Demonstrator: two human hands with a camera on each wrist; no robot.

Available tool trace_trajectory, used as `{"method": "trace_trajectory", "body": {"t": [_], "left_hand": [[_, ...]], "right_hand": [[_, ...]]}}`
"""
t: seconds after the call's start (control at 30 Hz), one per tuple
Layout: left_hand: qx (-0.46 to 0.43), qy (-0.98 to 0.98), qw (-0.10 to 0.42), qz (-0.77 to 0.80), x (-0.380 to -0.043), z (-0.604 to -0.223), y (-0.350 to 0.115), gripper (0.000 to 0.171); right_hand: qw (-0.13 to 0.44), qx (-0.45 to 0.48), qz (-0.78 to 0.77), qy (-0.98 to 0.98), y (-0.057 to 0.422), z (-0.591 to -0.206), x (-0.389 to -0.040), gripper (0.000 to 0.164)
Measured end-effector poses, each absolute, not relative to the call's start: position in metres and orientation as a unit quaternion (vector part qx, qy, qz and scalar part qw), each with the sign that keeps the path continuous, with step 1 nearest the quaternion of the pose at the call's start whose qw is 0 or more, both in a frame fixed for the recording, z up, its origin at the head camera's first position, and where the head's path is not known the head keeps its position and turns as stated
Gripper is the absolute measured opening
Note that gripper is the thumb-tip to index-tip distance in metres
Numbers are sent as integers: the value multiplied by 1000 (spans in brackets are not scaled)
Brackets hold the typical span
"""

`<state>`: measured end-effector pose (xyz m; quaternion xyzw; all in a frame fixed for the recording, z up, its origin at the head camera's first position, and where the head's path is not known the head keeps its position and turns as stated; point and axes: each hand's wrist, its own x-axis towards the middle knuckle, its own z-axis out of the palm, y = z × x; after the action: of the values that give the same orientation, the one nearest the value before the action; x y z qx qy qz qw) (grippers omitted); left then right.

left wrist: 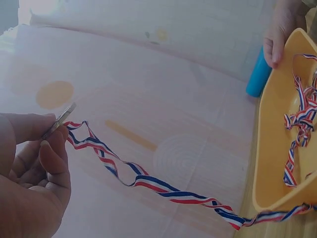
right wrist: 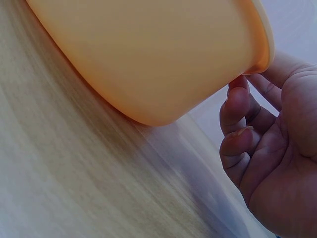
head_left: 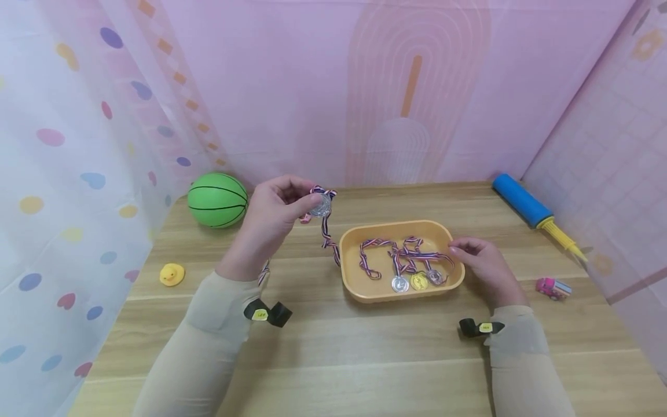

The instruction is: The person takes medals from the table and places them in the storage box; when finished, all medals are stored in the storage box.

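Note:
My left hand (head_left: 276, 211) pinches a silver medal (head_left: 320, 205) between thumb and fingers, up above the table left of the yellow tub (head_left: 359, 292). From it a red, white and blue ribbon (left wrist: 163, 188) trails down to the tub's left side. Inside the tub lie a silver medal (head_left: 399, 283), a gold medal (head_left: 419, 281) and another silvery medal (head_left: 435, 276), with tangled ribbons (head_left: 377, 242). At the tub's right end, my right hand (head_left: 484, 266) grips the rim, its thumb on top and fingers curled beneath in the right wrist view.
A green ball (head_left: 217, 200) and a yellow toy duck (head_left: 171, 274) are on the left of the wooden table (head_left: 365, 359). A blue pump (head_left: 523, 200) with a yellow end and a small pink toy truck (head_left: 553, 288) lie to the right. Striped ribbon (head_left: 264, 272) shows behind my left wrist.

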<state>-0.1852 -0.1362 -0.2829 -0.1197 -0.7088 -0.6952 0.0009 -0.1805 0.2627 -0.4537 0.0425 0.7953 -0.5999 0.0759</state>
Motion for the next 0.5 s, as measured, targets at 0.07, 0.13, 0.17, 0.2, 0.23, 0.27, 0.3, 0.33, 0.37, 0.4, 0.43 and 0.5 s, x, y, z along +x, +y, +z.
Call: {"method": "trace_trajectory", "body": {"t": [0.07,0.13,0.17,0.2,0.23,0.27,0.3,0.33,0.37,0.4,0.43,0.5], "left_hand": [[-132,-701,-4,-701,-185,-279,-132,16],[-146,-693,-13,-706,-186,-274,-126,15],[-153,-693,-16,-705,-187,-272,-123,16],[-160,-693,-18,-703,-188,-269,-120,16],[-167,-695,-19,-699,-189,-266,-117,16],[-173,-698,-20,-695,-189,-263,-113,17],[-180,-701,-17,-690,-190,-260,-109,17],[-187,-703,-13,-686,-191,-258,-105,18],[-195,-705,-8,-682,-191,-255,-101,17],[-203,-703,-4,-682,-192,-252,-96,16],[-212,-699,-2,-683,-192,-250,-92,15],[-225,-686,-1,-692,-193,-245,-82,13]], "right_hand": [[76,41,-598,797,263,-454,-181,46],[75,43,-599,796,264,-454,-180,45],[75,45,-599,796,265,-454,-179,46],[74,48,-599,796,265,-454,-179,46],[74,51,-597,797,266,-453,-178,46],[74,53,-599,795,266,-453,-177,47],[73,54,-599,796,267,-453,-177,47],[72,55,-598,796,268,-452,-176,47],[72,56,-598,796,268,-452,-176,47],[71,57,-600,795,269,-452,-175,48],[71,57,-602,793,269,-452,-175,47],[71,57,-606,791,269,-451,-174,47]]}}
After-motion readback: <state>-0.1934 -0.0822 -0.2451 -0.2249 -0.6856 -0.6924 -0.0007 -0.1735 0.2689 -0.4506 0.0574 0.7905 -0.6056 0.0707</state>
